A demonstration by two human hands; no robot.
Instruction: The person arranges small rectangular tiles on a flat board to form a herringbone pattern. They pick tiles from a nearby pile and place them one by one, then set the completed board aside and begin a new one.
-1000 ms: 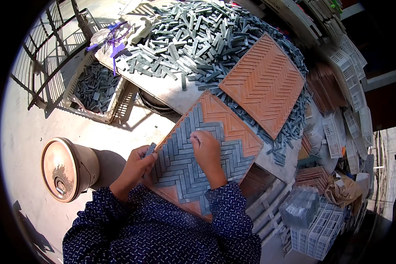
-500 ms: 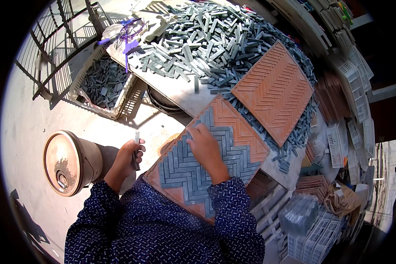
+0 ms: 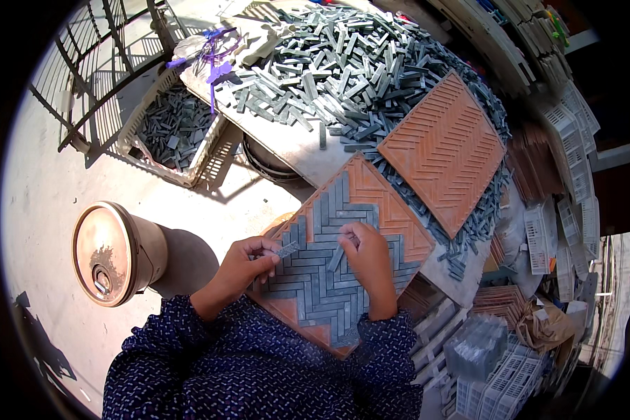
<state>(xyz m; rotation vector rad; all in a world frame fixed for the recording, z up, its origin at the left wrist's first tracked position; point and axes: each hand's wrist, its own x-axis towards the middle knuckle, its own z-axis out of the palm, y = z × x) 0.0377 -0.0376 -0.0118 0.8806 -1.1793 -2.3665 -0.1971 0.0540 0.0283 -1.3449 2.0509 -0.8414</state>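
An orange herringbone mould tray (image 3: 282, 308) lies tilted before me, its near part filled with grey stone strips (image 3: 322, 292) in a zigzag. Over the tray's left edge, my left hand (image 3: 245, 269) pinches a grey stone strip (image 3: 288, 249) between thumb and fingers. My right hand (image 3: 369, 262) hovers over the middle of the pattern, fingers curled. From its fingertips another grey strip (image 3: 336, 258) slants across the laid ones; the fingers partly hide its upper end. Bare orange grooves show at the tray's far right corner.
Loose grey strips (image 3: 343, 66) are heaped on the table (image 3: 308, 157), with a second orange tray (image 3: 444, 154) resting on them. A lidded bucket (image 3: 108, 255) stands at left, beyond it a crate (image 3: 206, 150) of strips. White crates (image 3: 500, 381) are stacked at lower right.
My left hand has come rightward from beside the tray to over its edge, with a strip. My right hand has moved right and nearer me, and a slanted strip now shows at its fingertips.
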